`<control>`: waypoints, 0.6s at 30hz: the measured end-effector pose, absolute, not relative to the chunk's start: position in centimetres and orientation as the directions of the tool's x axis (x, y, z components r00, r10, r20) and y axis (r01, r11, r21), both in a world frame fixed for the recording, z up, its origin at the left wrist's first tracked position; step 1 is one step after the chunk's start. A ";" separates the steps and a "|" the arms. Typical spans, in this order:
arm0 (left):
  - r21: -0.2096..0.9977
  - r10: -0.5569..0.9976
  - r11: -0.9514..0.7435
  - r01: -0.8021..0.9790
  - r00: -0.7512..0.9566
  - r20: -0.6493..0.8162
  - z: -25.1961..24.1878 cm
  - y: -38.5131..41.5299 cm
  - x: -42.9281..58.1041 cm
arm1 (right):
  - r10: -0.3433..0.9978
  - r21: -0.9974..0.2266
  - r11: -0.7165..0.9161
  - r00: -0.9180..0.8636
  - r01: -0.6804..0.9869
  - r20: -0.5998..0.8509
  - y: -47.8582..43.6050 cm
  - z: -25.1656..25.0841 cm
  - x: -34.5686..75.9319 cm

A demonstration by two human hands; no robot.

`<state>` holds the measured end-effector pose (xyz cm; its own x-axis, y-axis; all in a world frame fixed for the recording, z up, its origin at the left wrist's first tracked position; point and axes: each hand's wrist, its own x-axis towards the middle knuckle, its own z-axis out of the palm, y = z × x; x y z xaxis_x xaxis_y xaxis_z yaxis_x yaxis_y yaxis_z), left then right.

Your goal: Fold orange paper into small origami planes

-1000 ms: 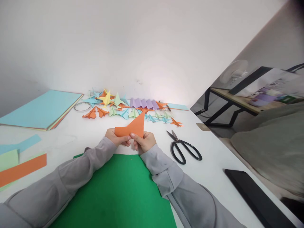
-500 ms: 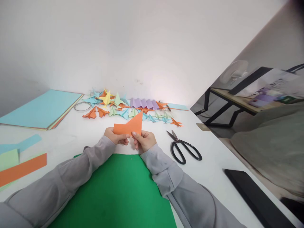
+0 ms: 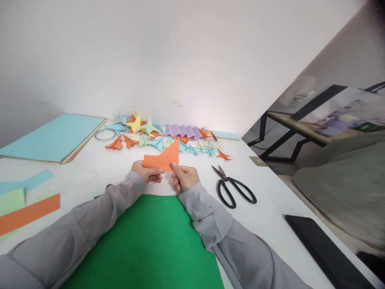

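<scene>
Both hands hold a folded orange paper (image 3: 162, 159) just above the white table (image 3: 264, 192). It has one corner pointing up at the right. My left hand (image 3: 146, 172) pinches its lower left edge. At the lower right edge, my right hand (image 3: 185, 177) pinches it with thumb and fingers closed. A green sheet (image 3: 150, 245) lies under my grey-sleeved forearms.
Black scissors (image 3: 233, 188) lie to the right of my hands. A pile of folded paper shapes (image 3: 162, 136) lines the wall. A stack of coloured sheets (image 3: 54, 138) sits at the far left, with paper strips (image 3: 27, 208) nearer. A black flat object (image 3: 325, 249) lies at the right edge.
The orange paper has sunk slightly and tilted, its raised point now lower. My right hand's grip has shifted a little to the right along the edge.
</scene>
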<state>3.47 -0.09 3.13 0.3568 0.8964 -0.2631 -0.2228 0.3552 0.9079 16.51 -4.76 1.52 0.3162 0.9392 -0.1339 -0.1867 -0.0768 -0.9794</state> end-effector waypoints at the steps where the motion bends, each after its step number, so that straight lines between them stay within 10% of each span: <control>1: 0.908 0.895 0.358 -0.218 0.358 -0.267 3.2 -0.1 3.5 | 0.938 -0.980 -0.087 0.316 -0.180 -0.142 -4.9 1.6 16.5; 18: 0.973 0.909 0.213 -0.087 0.383 -0.165 2.6 -0.4 3.6 | 0.993 -0.960 -0.026 0.104 -0.278 -0.057 -4.1 0.2 17.1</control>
